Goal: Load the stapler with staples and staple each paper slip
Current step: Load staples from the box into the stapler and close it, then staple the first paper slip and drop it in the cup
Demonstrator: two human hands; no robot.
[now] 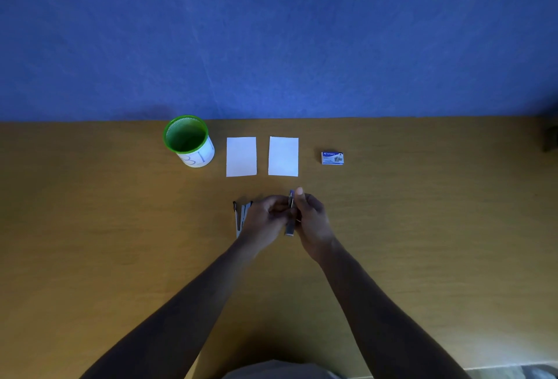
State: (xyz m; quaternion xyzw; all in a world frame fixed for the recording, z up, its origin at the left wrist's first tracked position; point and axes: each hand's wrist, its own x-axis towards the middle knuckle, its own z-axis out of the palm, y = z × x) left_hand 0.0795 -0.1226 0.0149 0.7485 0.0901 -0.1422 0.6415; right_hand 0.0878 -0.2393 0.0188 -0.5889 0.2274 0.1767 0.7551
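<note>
A narrow stapler (290, 221), with a blue tip and a grey metal body, is held above the wooden table (120, 227) just in front of me. My left hand (265, 221) grips it from the left and my right hand (311, 218) from the right, thumb up by the blue tip. Two white paper slips (241, 156) (283, 156) lie side by side beyond my hands. A small blue-and-white staple box (332, 158) lies to their right. A grey V-shaped metal object (239, 218) with black tips lies on the table, partly hidden behind my left hand.
A green mesh cup (188, 140) with a white label stands at the back left of the slips. A blue wall (271, 31) rises behind the table's far edge. The near table edge runs below my forearms.
</note>
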